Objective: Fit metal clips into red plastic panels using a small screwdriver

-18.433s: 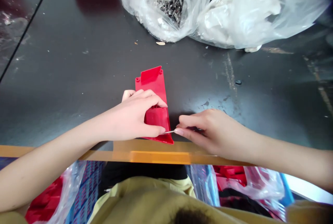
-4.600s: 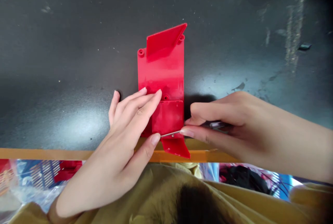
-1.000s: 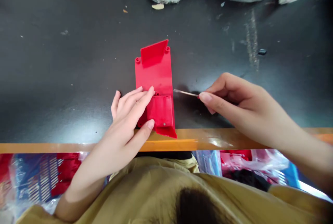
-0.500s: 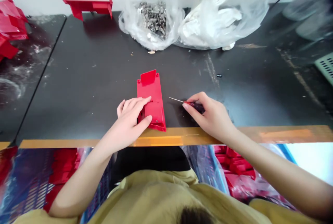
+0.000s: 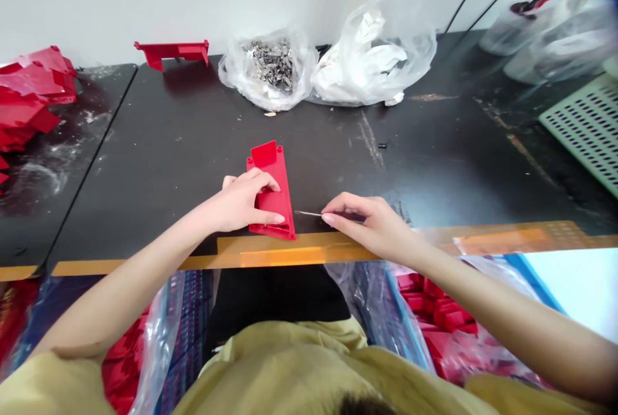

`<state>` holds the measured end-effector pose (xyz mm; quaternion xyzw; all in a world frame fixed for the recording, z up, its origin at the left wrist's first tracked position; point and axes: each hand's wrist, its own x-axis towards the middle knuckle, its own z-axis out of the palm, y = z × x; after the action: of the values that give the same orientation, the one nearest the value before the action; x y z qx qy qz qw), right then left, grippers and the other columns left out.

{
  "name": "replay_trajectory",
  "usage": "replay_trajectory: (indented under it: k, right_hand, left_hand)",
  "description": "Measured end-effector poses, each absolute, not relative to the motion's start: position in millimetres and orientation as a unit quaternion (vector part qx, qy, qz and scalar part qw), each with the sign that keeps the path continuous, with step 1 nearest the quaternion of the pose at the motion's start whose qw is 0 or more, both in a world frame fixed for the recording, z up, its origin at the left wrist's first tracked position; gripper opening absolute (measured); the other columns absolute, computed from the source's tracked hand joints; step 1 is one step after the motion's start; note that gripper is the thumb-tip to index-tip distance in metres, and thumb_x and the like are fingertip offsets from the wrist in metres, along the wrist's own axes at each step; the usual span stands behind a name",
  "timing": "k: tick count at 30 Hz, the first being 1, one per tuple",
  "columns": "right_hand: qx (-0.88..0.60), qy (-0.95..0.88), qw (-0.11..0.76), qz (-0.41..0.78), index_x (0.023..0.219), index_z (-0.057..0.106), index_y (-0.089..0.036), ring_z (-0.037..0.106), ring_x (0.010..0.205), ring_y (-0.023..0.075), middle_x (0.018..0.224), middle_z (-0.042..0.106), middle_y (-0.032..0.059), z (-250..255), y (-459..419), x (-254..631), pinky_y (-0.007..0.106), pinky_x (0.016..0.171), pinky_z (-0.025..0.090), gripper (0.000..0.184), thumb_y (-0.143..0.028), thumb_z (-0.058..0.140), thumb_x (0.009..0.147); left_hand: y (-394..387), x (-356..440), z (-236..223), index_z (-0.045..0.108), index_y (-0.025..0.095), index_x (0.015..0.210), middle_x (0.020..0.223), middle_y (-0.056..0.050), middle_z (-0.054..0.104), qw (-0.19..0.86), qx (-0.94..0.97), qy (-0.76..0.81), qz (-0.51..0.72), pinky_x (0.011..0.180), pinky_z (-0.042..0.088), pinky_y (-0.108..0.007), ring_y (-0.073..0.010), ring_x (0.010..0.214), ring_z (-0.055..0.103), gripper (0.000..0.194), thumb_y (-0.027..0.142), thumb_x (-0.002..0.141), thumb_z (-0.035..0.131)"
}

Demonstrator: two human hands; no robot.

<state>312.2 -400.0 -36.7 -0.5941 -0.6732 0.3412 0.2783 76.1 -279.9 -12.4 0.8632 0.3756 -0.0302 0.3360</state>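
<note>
A red plastic part [image 5: 284, 177], long and flat with a raised flap at its far end, lies on the dark table close to the front edge. My left hand [image 5: 244, 201] grips it from the left, with curled fingers across its middle and the thumb on the near end. In my right hand [image 5: 371, 222] is a small screwdriver [image 5: 309, 213], held between thumb and fingers. Its thin metal shaft points left, and the tip is just off the part's right edge. Most of the handle is hidden by my fingers.
Plastic bags of small metal pieces [image 5: 273, 67] and white gloves [image 5: 357, 71] stand at the back. Red parts pile up on the left [image 5: 33, 103]; another red part [image 5: 174, 51] leans at the wall. A green basket [image 5: 586, 122] is at right. Tape [image 5: 309, 251] lines the front edge.
The screwdriver tip has come closer to the red part, towards its near end. My left hand's fingers have curled more over the part. The head view has shifted, showing more on the right.
</note>
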Motion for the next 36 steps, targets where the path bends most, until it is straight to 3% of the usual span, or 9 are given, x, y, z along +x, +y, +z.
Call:
replay_trajectory:
  k: [13, 17, 20, 26, 36]
  right_hand:
    - [-0.554, -0.693, 0.264, 0.377, 0.086, 0.072, -0.019, 0.056, 0.062, 0.0095, 0.072, 0.069, -0.0023, -31, -387, 304, 0.024, 0.063, 0.04, 0.02, -0.034, 0.06, 0.091]
    - [-0.537, -0.71, 0.247, 0.382, 0.09, 0.075, -0.021, 0.064, 0.071, 0.0123, 0.085, 0.075, -0.0005, -31, -383, 300, 0.025, 0.068, 0.043, 0.021, -0.035, 0.06, 0.092]
    - [-0.531, -0.72, 0.239, 0.378, 0.09, 0.075, -0.022, 0.067, 0.077, 0.0139, 0.09, 0.077, -0.0004, -32, -379, 297, 0.026, 0.072, 0.044, 0.019, -0.034, 0.06, 0.093]
    - [-0.541, -0.742, 0.221, 0.328, 0.086, 0.073, -0.022, 0.064, 0.072, 0.013, 0.083, 0.075, -0.001, -33, -380, 294, 0.025, 0.066, 0.041, 0.02, -0.034, 0.059, 0.093]
    - [-0.593, -0.74, 0.156, 0.277, 0.076, 0.067, -0.023, 0.05, 0.057, 0.0109, 0.065, 0.065, -0.0029, -22, -384, 287, 0.027, 0.057, 0.028, 0.027, -0.037, 0.053, 0.094]
  left_hand:
    - [-273, 69, -11, 0.057, 0.024, 0.11, 0.119, -0.005, 0.06, 0.365, 0.86, 0.356, -0.035, 0.104, 0.027, -0.048, -0.0257, 0.111, 0.054, 0.044, 0.056, 0.081, 0.065]
    - [-272, 68, -8, 0.058, 0.024, 0.112, 0.119, -0.006, 0.06, 0.371, 0.858, 0.352, -0.038, 0.107, 0.025, -0.048, -0.0241, 0.112, 0.055, 0.035, 0.049, 0.089, 0.052]
    - [-273, 67, -7, 0.057, 0.025, 0.115, 0.12, -0.005, 0.059, 0.378, 0.856, 0.35, -0.041, 0.107, 0.025, -0.048, -0.025, 0.114, 0.054, 0.038, 0.05, 0.086, 0.055]
    - [-271, 65, -6, 0.056, 0.025, 0.117, 0.123, -0.004, 0.058, 0.385, 0.86, 0.331, -0.051, 0.106, 0.024, -0.045, -0.0252, 0.118, 0.052, 0.037, 0.046, 0.087, 0.057]
    - [-270, 75, -10, 0.057, 0.024, 0.103, 0.103, 0.001, 0.057, 0.348, 0.871, 0.343, -0.056, 0.096, 0.024, -0.04, -0.0228, 0.099, 0.052, 0.058, 0.066, 0.068, 0.075]
